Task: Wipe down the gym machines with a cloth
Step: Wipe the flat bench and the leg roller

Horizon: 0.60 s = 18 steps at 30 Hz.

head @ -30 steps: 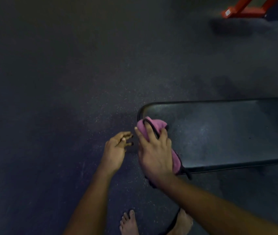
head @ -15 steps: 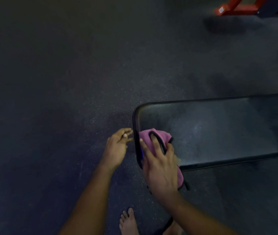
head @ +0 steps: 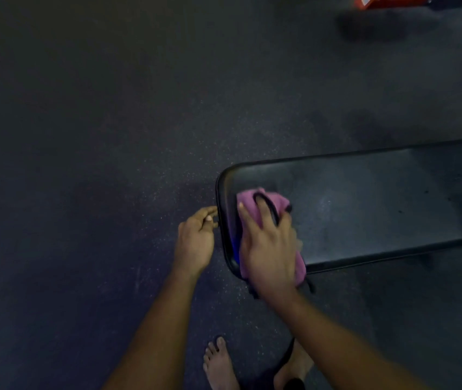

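Head view, right hand (head: pixel 269 249): lay flat with fingers spread, pressing the pink cloth (head: pixel 277 202) onto the black desk (head: pixel 379 206).
Cloth: sat at the desk's left end, centre-right of the frame.
Left hand (head: pixel 196 243): hung loosely curled, holding nothing, just beside the desk's end edge.
Below: dark speckled floor (head: pixel 111 164), bare feet (head: pixel 220 364) at bottom centre.

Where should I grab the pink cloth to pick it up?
Probably the bunched far end of the pink cloth, from above: it lies on the bench pad, and that end pokes out past the right hand pressing it.
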### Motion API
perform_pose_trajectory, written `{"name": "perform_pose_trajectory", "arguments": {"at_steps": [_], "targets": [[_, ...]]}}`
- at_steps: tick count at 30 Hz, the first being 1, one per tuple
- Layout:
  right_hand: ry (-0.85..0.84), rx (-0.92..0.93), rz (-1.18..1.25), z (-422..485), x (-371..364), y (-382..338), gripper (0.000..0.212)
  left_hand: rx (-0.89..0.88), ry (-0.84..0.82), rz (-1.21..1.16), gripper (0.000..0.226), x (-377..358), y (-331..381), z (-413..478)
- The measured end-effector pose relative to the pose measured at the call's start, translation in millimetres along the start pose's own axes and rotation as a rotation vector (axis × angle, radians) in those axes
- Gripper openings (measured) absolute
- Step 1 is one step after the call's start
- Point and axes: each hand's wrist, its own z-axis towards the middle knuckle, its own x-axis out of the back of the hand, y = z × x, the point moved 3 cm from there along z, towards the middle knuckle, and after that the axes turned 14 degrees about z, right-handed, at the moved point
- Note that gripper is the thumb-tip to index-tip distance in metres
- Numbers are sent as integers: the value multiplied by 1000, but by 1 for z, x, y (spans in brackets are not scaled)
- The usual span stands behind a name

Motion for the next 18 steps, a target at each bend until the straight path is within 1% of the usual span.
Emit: {"name": "perform_pose_trajectory", "arguments": {"at_steps": [2,4,7,11,12,14,16,18], "targets": [[-12,-2,19,-40,-1,8,64,-4,22,29,32,0,1,0],[-15,-1,9,-34,-4,16,63,-17,59,64,31,-1,4,1],[-26,-30,-6,21,-7,16,56,-45,113,91,26,-6,7,2],[-29,-59,-9,109,-2,28,51,-68,159,120,18,-12,14,3],[-25,-62,-15,121,0,30,49,-68,162,118,20,-15,15,4],[-1,-64,-12,118,6,29,47,-29,145,108,36,-23,17,8],[6,-39,6,80,9,26,50,19,96,79,50,-31,26,12],[-10,-6,14,22,10,28,55,68,54,56,52,-41,34,13]]}}
